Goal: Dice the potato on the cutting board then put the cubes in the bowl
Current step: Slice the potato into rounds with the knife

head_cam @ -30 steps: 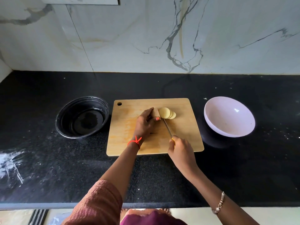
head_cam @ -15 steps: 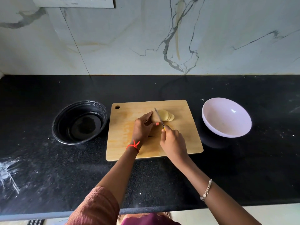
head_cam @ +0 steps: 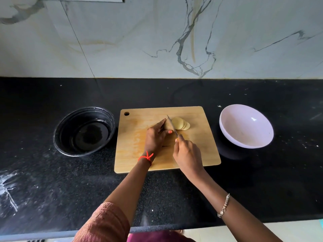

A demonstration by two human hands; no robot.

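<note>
While the knife [head_cam: 172, 124] stands in the potato [head_cam: 167, 126]: this looks like the slicing stage, with rounds being cut first, cubes to come, and nothing in a bowl yet.
Potato: the uncut piece sits near the middle of the cutting board [head_cam: 136, 154], mostly hidden under the left hand [head_cam: 155, 137]. Pale slices [head_cam: 180, 123] lie fanned and overlapping just right of the blade.
Left hand: the fingers are curled over the potato and pin it down, and the thumb tip lies very close to the blade.
Right hand [head_cam: 187, 154]: it is clamped round the knife handle, with the blade pointing away from the body.
Doing it well: tuck the left thumb back, press the blade straight down to the board, and match the thickness of the slices already cut so the cubes come out even.
Risk: the remaining piece is small and likely to roll or slip, so shift the grip before each cut.
Bowls: a white bowl [head_cam: 248, 133] sits to the right of the board and a black bowl [head_cam: 57, 137] to the left. I cannot tell which one is meant for the cubes.
</note>
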